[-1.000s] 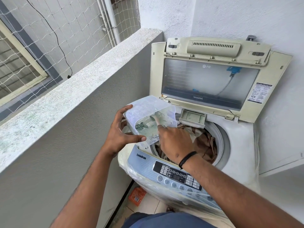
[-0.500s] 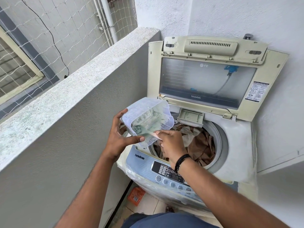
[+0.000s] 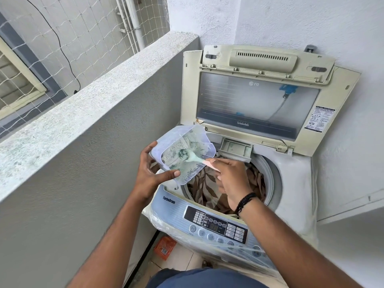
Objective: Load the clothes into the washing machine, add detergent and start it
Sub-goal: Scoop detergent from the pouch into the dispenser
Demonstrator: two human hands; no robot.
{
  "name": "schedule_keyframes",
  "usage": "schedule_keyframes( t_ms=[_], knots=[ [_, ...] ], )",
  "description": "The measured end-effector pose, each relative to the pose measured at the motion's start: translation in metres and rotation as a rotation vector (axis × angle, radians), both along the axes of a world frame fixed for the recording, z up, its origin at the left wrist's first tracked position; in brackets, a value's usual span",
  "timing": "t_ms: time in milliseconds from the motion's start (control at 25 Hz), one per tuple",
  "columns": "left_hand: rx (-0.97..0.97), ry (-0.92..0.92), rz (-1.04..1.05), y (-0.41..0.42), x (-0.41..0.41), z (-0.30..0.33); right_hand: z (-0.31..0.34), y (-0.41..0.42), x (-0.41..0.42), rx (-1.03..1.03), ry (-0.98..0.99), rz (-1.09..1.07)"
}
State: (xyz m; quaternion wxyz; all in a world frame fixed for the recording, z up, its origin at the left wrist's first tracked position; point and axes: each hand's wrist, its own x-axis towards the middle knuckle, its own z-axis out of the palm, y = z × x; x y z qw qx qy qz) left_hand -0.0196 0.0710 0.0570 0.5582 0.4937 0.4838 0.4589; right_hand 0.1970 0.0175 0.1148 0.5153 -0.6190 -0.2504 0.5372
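My left hand [image 3: 152,176] grips a clear plastic detergent tub [image 3: 176,150], tilted with its mouth toward me, above the left rim of the top-loading washing machine [image 3: 295,194]. My right hand [image 3: 231,180] pinches the handle of a pale spoon [image 3: 194,160] whose bowl sits inside the tub with a lump of greenish powder [image 3: 182,153] on it. Brown patterned clothes [image 3: 207,188] lie in the drum below. The lid [image 3: 259,100] stands raised at the back. A small detergent drawer [image 3: 235,149] is pulled out at the drum's rear rim.
The control panel [image 3: 216,224] faces me at the machine's front, under clear plastic wrap. A concrete parapet wall [image 3: 87,113] runs close along the left. White walls close the back and right. An orange packet [image 3: 165,247] lies on the floor by the machine's left side.
My right hand has drawn back from inside the tub to its mouth, and the spoon now carries a lump of powder. The tub stays tilted in my left hand.
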Motion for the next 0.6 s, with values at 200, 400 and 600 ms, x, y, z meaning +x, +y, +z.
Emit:
schedule_keyframes(
  t_ms=[200,400,600],
  knots=[
    [-0.008,0.023,0.06,0.017,0.023,-0.002,-0.008,0.015,0.028,-0.016,0.115,-0.014],
    [-0.081,-0.016,0.13,0.032,0.049,-0.006,-0.013,0.031,0.064,0.038,0.176,-0.041],
    [-0.165,-0.053,0.142,0.051,0.068,-0.016,-0.017,0.049,0.097,0.011,0.217,-0.088]
  ],
)
